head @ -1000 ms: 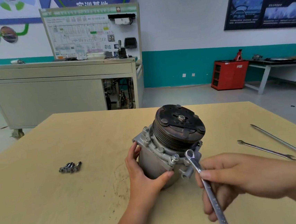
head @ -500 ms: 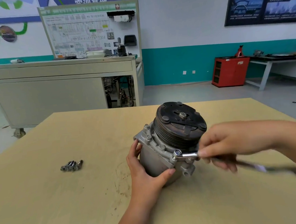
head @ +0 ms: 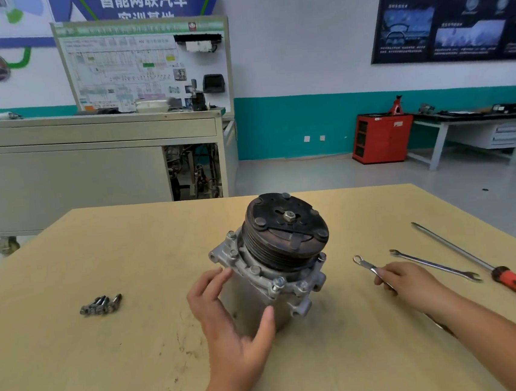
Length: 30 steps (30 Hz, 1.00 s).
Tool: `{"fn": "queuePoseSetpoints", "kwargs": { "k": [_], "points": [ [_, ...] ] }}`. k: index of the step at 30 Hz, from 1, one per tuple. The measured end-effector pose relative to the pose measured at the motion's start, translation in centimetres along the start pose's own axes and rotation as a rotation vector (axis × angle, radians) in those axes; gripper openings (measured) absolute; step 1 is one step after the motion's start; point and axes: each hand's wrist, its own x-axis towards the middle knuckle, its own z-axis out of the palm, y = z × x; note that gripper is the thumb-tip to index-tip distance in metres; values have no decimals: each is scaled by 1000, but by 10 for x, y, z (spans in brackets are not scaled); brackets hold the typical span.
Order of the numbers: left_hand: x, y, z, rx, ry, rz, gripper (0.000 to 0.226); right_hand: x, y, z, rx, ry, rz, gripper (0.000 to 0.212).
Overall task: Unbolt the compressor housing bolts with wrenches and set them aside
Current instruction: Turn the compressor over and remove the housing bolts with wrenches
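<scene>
Compressor [head: 276, 269]: stands near the middle of the wooden table [head: 78, 370], tilted, with its dark clutch plate [head: 288, 224] and grooved pulley facing up and away from the camera. The silver housing flange below the pulley carries several bolt heads; one housing bolt [head: 279, 283] at the near edge stands proud of the flange.

Left hand [head: 232, 333]: grasps the compressor body, fingers curved round its left side and thumb pressed on the near face.

Right hand [head: 410, 284]: to the right of the compressor and apart from it, low over the table, with its fingers curled over the shank of a ring wrench [head: 366, 265]. The ring end projects beyond the fingers, pointing toward the compressor without touching it. Whether the wrench rests on the table cannot be told.

Removed bolts [head: 100, 305]: a small cluster lying side by side on the table, well to the left of the compressor.

Other tools: an open-ended wrench [head: 437, 266] lies just beyond the right hand; a long screwdriver [head: 510, 278] with a red and black handle lies further right, roughly parallel to it.
</scene>
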Motion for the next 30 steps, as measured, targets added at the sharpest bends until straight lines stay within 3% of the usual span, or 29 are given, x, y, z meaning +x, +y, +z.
{"fn": "queuePoseSetpoints", "kwargs": {
  "k": [6,10,13,16,19,21,23,29,30],
  "points": [
    [0,21,11,142,-87,3,28,52,23,34,-164,201,-5,24],
    [6,26,8,182,-96,5,15,55,15,26,44,346,-61,23],
    [10,24,4,245,-109,71,13,27,-16,26,364,405,-181,21],
    [14,22,1,281,-114,116,15,-28,-50,33,633,348,-347,22],
    [18,23,0,287,-95,119,20,-85,-76,44,719,90,-525,6],
    [18,25,1,292,-77,117,26,-104,-92,52,633,-18,-566,16],
    [18,27,0,277,-60,82,19,-107,-106,60,459,43,-573,27],
    [22,32,2,276,-29,-32,12,-103,-128,63,86,217,-572,23],
    [22,33,3,287,-25,-46,20,-104,-130,62,54,230,-589,24]
  ]
}}
